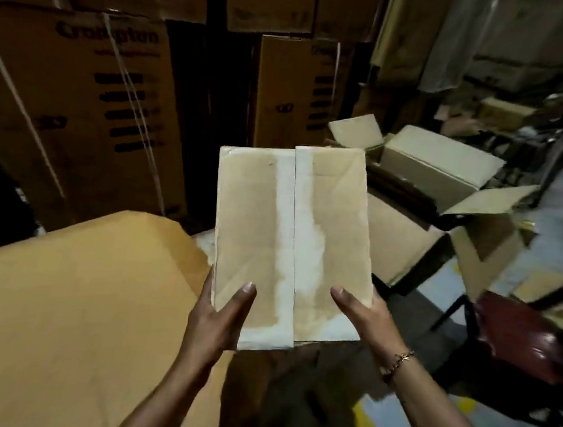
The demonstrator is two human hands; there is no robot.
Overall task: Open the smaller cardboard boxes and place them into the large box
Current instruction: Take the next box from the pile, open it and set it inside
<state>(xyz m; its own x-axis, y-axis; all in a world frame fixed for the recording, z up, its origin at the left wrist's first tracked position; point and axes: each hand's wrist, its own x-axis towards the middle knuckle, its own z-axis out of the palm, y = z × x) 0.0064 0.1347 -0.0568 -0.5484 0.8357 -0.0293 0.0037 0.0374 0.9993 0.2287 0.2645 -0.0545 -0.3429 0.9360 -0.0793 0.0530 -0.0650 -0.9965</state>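
the left hand [219,314] and right hand [363,314] grip the near corners of the flat tan taped cardboard box [291,241]; it seems light and stiff, best held by its edges

small box [291,241] between both hands | large box [407,246] behind-right | stacked cartons [78,97] behind-left

Pale tan small box [291,235] with whitish tape strip [285,248]; dark red chair [519,339].

Dim warehouse light, bkgd dark, motion blur at right edge, wide-angle bend, soft focus
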